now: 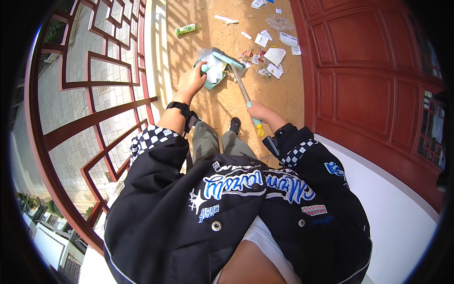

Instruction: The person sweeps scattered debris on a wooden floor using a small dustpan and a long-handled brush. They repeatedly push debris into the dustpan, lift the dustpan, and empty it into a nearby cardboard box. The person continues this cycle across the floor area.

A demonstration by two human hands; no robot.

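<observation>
My left hand (192, 78) is closed around the light-blue handle end (204, 67) of a dustpan (211, 85), which lies on the floor with papers and clear plastic in it. In my right hand (260, 110) is the lower part of a broom's handle (242, 85), with a yellow hanging loop (260, 131) at its end. The broom's light-blue head (228, 59), with dark bristles, rests at the dustpan's far right side. Right of the broom head lie red wrappers (260, 55), a white paper (275, 56) and other scraps.
A green packet (185, 29) lies on the brown floor beyond the dustpan. Farther right are a white container (288, 39), clear plastic film (279, 22) and more papers (261, 39). A red lattice railing (103, 110) borders the left, red panelled woodwork (358, 81) the right.
</observation>
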